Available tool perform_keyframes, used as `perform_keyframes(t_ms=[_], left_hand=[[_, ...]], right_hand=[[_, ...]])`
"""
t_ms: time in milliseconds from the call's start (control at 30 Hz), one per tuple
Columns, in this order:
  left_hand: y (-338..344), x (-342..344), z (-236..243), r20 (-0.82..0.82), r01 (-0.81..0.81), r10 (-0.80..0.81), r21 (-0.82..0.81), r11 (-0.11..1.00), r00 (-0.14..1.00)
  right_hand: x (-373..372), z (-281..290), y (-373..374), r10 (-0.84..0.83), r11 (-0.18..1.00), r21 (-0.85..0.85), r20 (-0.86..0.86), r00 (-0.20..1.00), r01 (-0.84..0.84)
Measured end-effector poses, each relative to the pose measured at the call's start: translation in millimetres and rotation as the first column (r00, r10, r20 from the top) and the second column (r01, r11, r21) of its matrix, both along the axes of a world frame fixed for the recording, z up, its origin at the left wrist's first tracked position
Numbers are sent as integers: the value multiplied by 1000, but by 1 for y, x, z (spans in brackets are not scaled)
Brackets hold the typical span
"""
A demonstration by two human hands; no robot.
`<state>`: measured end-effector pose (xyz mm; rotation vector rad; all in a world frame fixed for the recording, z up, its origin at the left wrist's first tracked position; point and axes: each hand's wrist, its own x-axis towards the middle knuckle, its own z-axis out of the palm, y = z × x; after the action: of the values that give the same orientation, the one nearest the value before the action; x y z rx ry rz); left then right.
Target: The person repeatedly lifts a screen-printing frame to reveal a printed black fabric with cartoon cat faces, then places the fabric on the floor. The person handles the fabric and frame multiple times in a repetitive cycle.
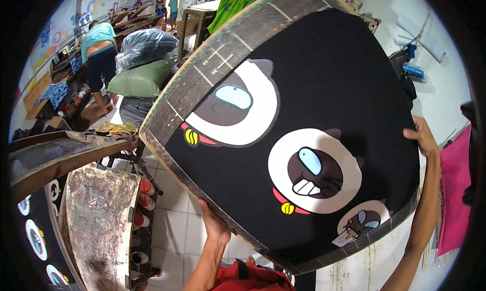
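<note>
A large dark-edged wooden board (202, 73) is tilted up in front of me, with black fabric (329, 73) spread over its face. White and brown cartoon heads with pale blue eyes are printed on the fabric; the middle one (314, 169) has a red collar and a yellow bell. My left hand (216, 225) grips the board's lower left edge, its thumb along the rim and its fingers hidden beneath. At the right side my right hand (425, 139) holds the board's edge, thumb on the fabric side and the other fingers mostly behind.
To the left stand a wooden frame (66, 152), a paint-stained panel (98, 225) and a row of red-and-white containers (146, 202). More printed black fabric (35, 240) lies beyond. Stuffed sacks (142, 78) are piled near a bending person (98, 43). A pink sheet (455, 184) hangs right.
</note>
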<state>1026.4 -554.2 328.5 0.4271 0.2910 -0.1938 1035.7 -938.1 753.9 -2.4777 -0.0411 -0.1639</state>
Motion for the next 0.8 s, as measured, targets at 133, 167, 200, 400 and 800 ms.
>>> perform_keyframes(t_ms=[133,167,200,400,800], left_hand=[[13,13,13,23,52,-54,66,996,998],[14,16,16,60,46,-51,74,996,997],[14,19,20,72,41,-48,86,995,996],[13,20,40,-19,86,-84,138,987,996],[19,27,46,37,109,-116,139,984,993]], right_hand=[[-20,-16,-20,-32,991,128,52,998,25],[-26,-19,-23,-52,988,147,60,997,43],[-30,-20,-26,-60,985,165,69,996,48],[-48,-24,-30,-95,969,238,94,991,70],[-56,-33,-40,-114,972,222,131,985,83]])
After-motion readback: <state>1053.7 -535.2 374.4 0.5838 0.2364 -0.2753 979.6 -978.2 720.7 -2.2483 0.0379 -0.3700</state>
